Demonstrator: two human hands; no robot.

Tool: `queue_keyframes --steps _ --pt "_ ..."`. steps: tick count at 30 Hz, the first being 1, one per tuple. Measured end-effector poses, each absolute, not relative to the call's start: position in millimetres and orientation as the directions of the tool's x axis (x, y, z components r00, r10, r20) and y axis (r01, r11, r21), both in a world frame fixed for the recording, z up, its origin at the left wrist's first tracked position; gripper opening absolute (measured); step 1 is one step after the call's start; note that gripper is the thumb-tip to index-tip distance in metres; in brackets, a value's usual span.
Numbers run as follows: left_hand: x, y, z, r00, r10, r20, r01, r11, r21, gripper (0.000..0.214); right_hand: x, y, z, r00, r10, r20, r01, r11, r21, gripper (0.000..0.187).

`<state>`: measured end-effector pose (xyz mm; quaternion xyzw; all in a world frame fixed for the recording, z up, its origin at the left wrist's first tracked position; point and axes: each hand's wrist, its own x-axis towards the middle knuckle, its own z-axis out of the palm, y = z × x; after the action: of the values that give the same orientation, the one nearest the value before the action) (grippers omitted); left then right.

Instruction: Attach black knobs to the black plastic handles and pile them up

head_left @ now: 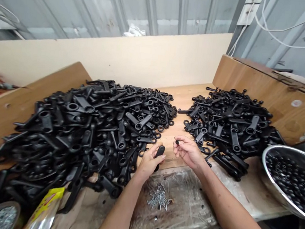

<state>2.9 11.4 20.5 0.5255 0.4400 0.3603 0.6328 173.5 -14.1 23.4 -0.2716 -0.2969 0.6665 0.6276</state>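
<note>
The left hand [150, 160] grips a flat black plastic lever [160, 151], rounded end clear — probably for access. Just beside it, the right hand [190, 152] pinches a small round black piece [177, 142]; slim silver metal screws [159, 199] lie near the left wrist, seemingly for easy reach.

The handle [160, 151] is smooth plastic, the screws [158, 199] metal.

The head camera looks forward and down across the table [186, 211] (from its near side) toward the far wall [168, 9].
</note>
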Motion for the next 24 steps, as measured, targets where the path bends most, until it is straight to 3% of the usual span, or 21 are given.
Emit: queue_keyframes --steps 3,10,16,20,24 --pt "3.1 14.8 14.1 0.326 0.928 -0.180 0.055 0.171 0.984 0.044 174.7 -14.8 24.9 -0.098 0.995 0.001 -0.687 -0.067 -0.724 0.020" --pt "-2.0 8.2 26.0 0.309 0.937 -0.161 -0.018 0.175 0.984 0.057 171.6 -16.9 25.4 -0.094 0.995 -0.014 -0.624 -0.070 -0.778 0.018" --pt "-0.3 -0.2 21.6 0.386 0.917 -0.096 -0.107 0.148 0.983 0.036 159.0 -19.4 23.4 -0.011 0.998 -0.058 -0.458 -0.057 -0.887 0.018" --pt "6.8 -6.6 24.0 0.385 0.921 -0.066 -0.003 0.072 0.997 0.046 152.8 -22.1 24.8 -0.041 0.995 -0.088 -0.438 -0.098 -0.894 0.020" --pt "11.9 -10.6 34.0 0.414 0.910 0.002 0.051 -0.025 0.998 0.029 149.8 -24.3 24.4 -0.101 0.989 -0.106 -0.456 -0.141 -0.879 0.020"
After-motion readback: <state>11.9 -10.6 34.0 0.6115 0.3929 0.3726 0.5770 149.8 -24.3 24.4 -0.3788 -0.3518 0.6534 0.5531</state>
